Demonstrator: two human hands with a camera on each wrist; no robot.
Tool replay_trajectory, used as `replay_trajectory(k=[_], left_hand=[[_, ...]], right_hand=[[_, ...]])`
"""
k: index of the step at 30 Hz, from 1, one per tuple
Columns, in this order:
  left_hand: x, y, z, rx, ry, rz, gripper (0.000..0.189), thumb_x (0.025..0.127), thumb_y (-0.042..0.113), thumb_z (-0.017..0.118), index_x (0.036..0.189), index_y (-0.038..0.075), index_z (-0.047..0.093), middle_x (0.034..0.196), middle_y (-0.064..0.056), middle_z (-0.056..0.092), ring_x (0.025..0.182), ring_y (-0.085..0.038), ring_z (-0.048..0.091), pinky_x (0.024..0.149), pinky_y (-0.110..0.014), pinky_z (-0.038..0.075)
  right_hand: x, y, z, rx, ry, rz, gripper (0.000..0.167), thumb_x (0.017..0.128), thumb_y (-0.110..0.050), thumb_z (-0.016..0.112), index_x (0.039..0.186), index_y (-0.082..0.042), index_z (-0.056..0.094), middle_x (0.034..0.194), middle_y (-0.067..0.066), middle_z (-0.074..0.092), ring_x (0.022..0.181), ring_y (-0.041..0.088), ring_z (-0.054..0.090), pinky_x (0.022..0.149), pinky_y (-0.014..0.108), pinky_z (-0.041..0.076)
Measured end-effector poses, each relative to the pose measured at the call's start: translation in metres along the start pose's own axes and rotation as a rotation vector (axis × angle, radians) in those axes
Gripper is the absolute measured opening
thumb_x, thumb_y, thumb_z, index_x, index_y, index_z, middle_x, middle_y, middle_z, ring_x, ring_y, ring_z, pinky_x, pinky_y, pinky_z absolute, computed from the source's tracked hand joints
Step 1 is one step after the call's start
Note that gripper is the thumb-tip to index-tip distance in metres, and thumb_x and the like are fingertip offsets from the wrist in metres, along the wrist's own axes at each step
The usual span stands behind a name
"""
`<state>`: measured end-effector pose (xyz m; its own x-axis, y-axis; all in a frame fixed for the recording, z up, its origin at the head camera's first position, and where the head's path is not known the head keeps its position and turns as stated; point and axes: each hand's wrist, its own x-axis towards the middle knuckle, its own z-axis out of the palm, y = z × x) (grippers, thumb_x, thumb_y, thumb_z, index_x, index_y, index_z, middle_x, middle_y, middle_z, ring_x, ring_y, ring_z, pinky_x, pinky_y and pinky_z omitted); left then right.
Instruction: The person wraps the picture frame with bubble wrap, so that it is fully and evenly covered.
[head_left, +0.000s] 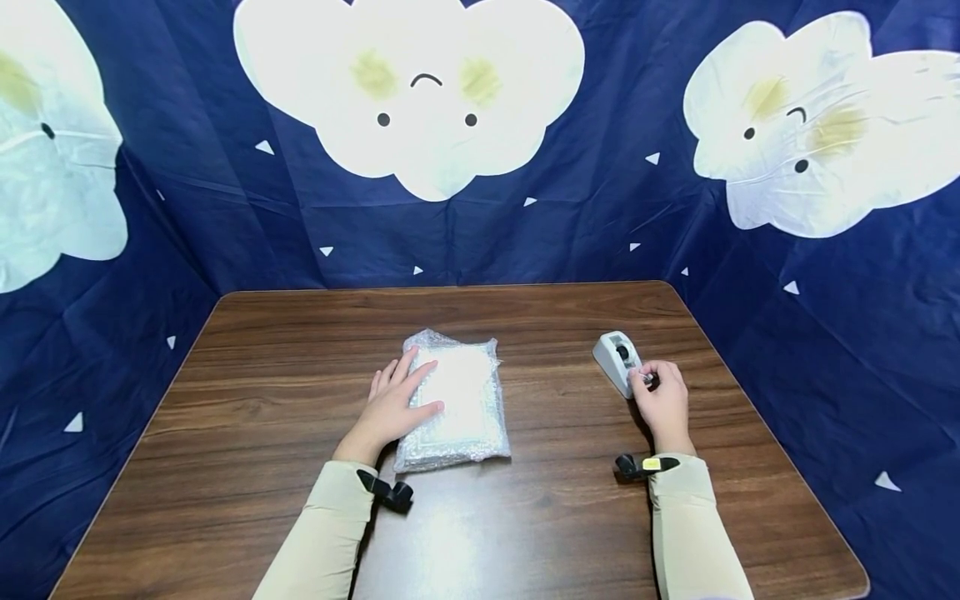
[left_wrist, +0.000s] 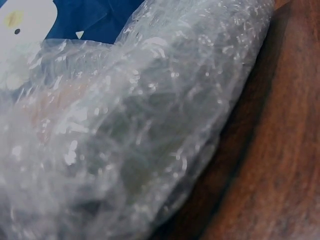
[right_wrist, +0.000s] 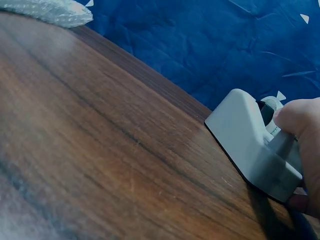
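Note:
A flat package in clear bubble wrap [head_left: 461, 396] lies on the wooden table, left of the middle. My left hand [head_left: 392, 410] rests on its left side, fingers and thumb spread across the wrap. In the left wrist view, bubble wrap [left_wrist: 145, 120] fills most of the picture and the hand is mostly hidden behind it. Over on the right stands a pale grey tape dispenser [head_left: 607, 354]. My right hand [head_left: 663, 406] grips its front end with curled fingers. From the right wrist, the thumb [right_wrist: 292, 116] is beside the tape roll [right_wrist: 270, 109], and a fingertip shows low by the base.
The brown wooden table [head_left: 555, 517] has rounded corners. Dark blue cloth [head_left: 480, 242] with white clouds and small triangles hangs behind it and on both sides. Each wrist wears a black strap, the right one [head_left: 647, 466] with a yellow patch.

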<state>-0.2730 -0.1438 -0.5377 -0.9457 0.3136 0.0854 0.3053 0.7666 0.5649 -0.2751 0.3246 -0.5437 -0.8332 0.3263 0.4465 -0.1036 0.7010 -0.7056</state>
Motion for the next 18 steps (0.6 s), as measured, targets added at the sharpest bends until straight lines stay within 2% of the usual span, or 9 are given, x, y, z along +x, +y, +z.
replay_trajectory(k=[7, 11, 15, 18], left_hand=[[0.001, -0.001, 0.0, -0.001, -0.004, -0.008, 0.077, 0.091, 0.06, 0.063, 0.157, 0.031, 0.038, 0.171, -0.001, 0.005, 0.152, -0.046, 0.009, 0.117, -0.068, -0.001], [0.001, -0.001, 0.0, 0.001, 0.0, -0.011, 0.077, 0.091, 0.06, 0.063, 0.157, 0.031, 0.038, 0.171, 0.0, 0.004, 0.152, -0.046, 0.009, 0.117, -0.068, -0.001], [0.001, -0.001, 0.0, -0.001, -0.006, -0.016, 0.077, 0.091, 0.061, 0.063, 0.158, 0.032, 0.037, 0.171, 0.0, 0.004, 0.152, -0.046, 0.009, 0.118, -0.067, -0.001], [0.001, -0.001, 0.001, -0.007, -0.011, -0.017, 0.077, 0.091, 0.061, 0.062, 0.158, 0.032, 0.037, 0.171, 0.0, 0.003, 0.152, -0.046, 0.009, 0.118, -0.067, -0.002]], right_hand=[[-0.002, -0.008, 0.0, -0.034, 0.012, -0.037, 0.014, 0.089, -0.012, 0.073, 0.088, -0.003, 0.062, 0.107, 0.017, 0.061, 0.103, 0.038, 0.059, 0.091, 0.049, 0.043], [-0.004, -0.012, 0.003, -0.048, 0.029, -0.022, 0.013, 0.09, -0.011, 0.073, 0.089, -0.002, 0.063, 0.111, 0.017, 0.06, 0.108, 0.038, 0.057, 0.094, 0.05, 0.043], [-0.006, -0.015, 0.006, -0.007, 0.075, 0.06, 0.019, 0.091, -0.013, 0.074, 0.087, 0.003, 0.064, 0.11, 0.022, 0.054, 0.108, 0.04, 0.051, 0.096, 0.049, 0.039], [-0.007, -0.017, 0.008, 0.04, 0.101, 0.163, 0.025, 0.093, -0.015, 0.071, 0.087, 0.008, 0.065, 0.105, 0.023, 0.052, 0.102, 0.039, 0.049, 0.09, 0.046, 0.037]])
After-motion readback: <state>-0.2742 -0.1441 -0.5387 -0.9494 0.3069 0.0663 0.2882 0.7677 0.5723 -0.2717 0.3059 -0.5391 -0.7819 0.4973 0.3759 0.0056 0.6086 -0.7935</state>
